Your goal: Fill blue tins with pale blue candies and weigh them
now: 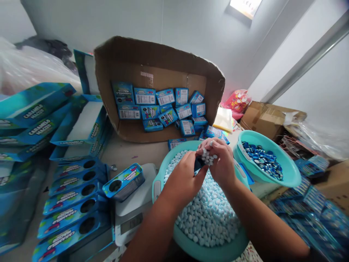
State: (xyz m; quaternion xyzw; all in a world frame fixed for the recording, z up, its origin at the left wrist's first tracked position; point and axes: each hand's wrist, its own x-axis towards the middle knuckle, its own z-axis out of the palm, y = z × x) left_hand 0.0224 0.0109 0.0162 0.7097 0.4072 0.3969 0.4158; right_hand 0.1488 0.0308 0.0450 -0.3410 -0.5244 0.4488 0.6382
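Note:
Above a turquoise basin (159, 171) of pale blue candies (209, 222), my two hands are together. My left hand (184, 178) is closed around a dark blue candy tin (198, 164), mostly hidden by the fingers. My right hand (223, 162) is cupped closed over a small heap of candies (208, 157) at the tin's mouth. To the left, a blue candy tin with a round hole (125, 181) rests on a white kitchen scale (137, 203). Beside it stand several similar tins (68, 214) in a row.
Behind the basin, a cardboard box (160, 58) lies tipped open with several filled-looking blue tins. At right is a turquoise basin (293, 174) of shiny blue round caps (263, 160). Folded display boxes (32, 112) are stacked at left; wrapped blue packs (313, 211) lie at lower right.

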